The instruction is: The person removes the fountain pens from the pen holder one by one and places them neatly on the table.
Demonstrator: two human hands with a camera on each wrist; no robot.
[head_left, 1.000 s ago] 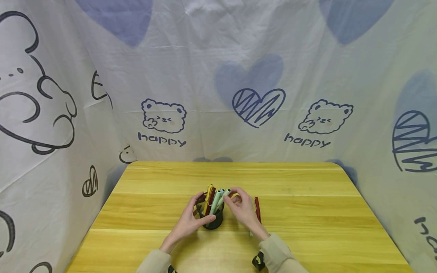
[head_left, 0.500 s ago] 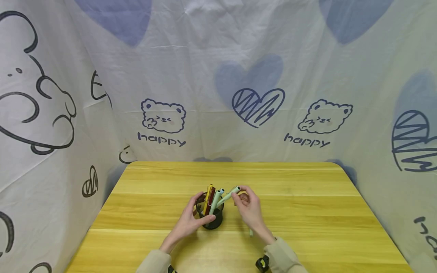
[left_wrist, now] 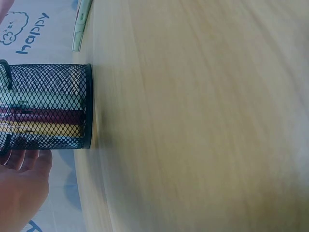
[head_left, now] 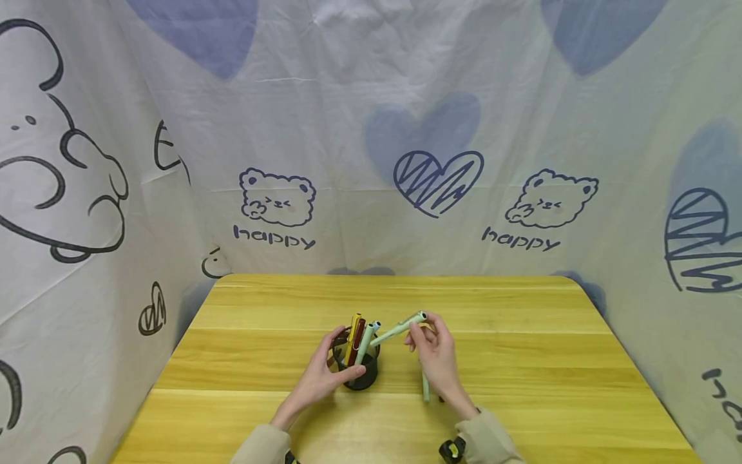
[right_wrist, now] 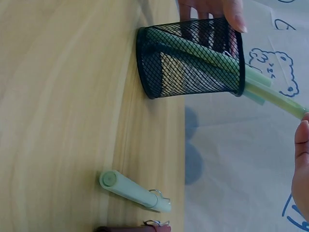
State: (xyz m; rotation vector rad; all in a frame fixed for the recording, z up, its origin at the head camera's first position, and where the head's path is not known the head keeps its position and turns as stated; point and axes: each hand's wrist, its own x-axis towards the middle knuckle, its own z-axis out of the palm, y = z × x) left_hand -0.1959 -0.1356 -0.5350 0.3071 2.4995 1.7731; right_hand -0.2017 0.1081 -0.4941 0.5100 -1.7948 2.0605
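A black mesh pen holder [head_left: 362, 379] stands upright on the table. My left hand [head_left: 321, 370] grips it, thumb at the near side and fingers round the back. Inside lean a yellow pen [head_left: 356, 321], a dark red pen [head_left: 356, 345], a light green pen [head_left: 364, 343] and a pale blue one [head_left: 377, 325]. With thumb and fingertips, my right hand [head_left: 437, 354] pinches the upper end of another light green pen [head_left: 399, 329], which slants down leftward to the holder's rim. In the right wrist view, this pen [right_wrist: 277, 99] overlaps the rim at its lower end.
On the wooden table [head_left: 522, 361], below my right hand, lies one more light green pen [right_wrist: 137, 192]. A dark red pen [right_wrist: 135, 229] lies beside it, mostly hidden by the right hand and forearm in the head view. Printed cloth [head_left: 348, 129] hangs behind the table.
My right hand has moved right, drawing the upper end of the light green pen away from the other pens and tilting it flatter. The left hand and the holder have stayed put.
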